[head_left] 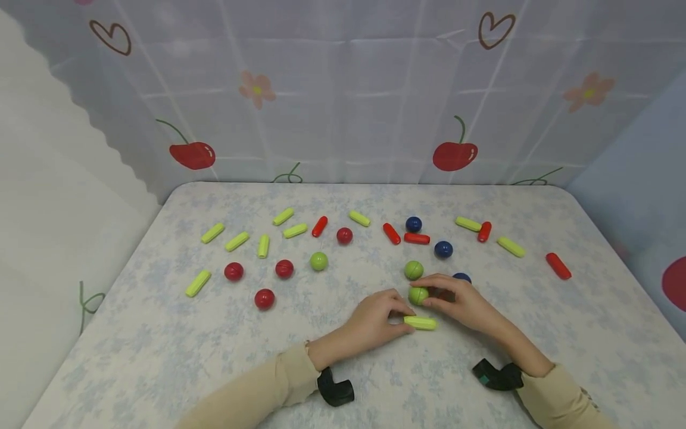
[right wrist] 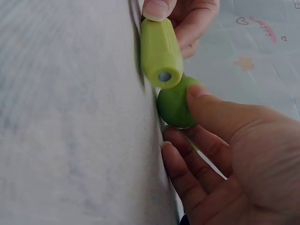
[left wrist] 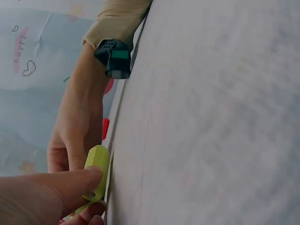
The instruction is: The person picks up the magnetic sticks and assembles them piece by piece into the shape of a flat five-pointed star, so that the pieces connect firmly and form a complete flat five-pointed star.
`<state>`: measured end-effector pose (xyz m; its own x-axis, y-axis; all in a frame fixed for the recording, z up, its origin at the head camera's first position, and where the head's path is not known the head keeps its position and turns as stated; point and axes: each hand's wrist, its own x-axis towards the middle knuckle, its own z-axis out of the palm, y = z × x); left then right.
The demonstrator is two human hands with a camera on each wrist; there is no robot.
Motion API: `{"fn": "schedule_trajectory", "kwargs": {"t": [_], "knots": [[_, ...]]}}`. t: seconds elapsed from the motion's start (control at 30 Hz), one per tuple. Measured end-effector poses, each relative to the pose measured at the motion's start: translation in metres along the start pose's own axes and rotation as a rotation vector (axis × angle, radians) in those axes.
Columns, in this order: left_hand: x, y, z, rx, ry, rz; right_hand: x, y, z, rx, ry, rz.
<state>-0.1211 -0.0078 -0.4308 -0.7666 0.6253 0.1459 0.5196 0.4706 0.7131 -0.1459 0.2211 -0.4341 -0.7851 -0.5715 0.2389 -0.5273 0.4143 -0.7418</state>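
Note:
My left hand (head_left: 375, 322) pinches a yellow-green ribbed rod (head_left: 420, 323) by its left end, thumb and fingers on either side. In the right wrist view the rod (right wrist: 161, 54) has a round grey spot in its end. My right hand (head_left: 463, 302) holds a green ball (head_left: 418, 296) between thumb and fingers, just behind the rod. Seen from the right wrist, the ball (right wrist: 177, 104) lies close to the rod's end; whether they touch I cannot tell. Another green ball (head_left: 414, 270) sits just behind the held one. A blue ball (head_left: 462, 277) is partly hidden by my right hand.
Red balls (head_left: 264, 299) and several yellow-green rods (head_left: 198, 283) lie scattered on the left of the patterned tabletop (head_left: 161, 357). Red rods (head_left: 558, 266), blue balls (head_left: 443, 249) and more yellow-green rods (head_left: 511, 246) lie at the back right. A printed curtain (head_left: 343, 119) hangs behind the table.

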Motion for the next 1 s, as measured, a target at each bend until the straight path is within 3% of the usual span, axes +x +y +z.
{"fn": "schedule_trajectory", "kwargs": {"t": [0.1, 0.4, 0.7, 1.0], "knots": [[-0.003, -0.007, -0.01, -0.054, 0.011, -0.02, 0.001, 0.001, 0.0, 0.005, -0.006, 0.016], [-0.012, -0.03, -0.039, -0.175, 0.085, -0.16, 0.002, -0.001, 0.002, 0.012, -0.012, 0.064], [-0.011, -0.037, -0.041, -0.216, 0.126, -0.181, 0.005, -0.004, 0.007, 0.052, -0.012, 0.043], [-0.01, -0.04, -0.04, -0.245, 0.158, -0.162, 0.009, -0.008, 0.018, 0.074, 0.016, 0.055]]}}
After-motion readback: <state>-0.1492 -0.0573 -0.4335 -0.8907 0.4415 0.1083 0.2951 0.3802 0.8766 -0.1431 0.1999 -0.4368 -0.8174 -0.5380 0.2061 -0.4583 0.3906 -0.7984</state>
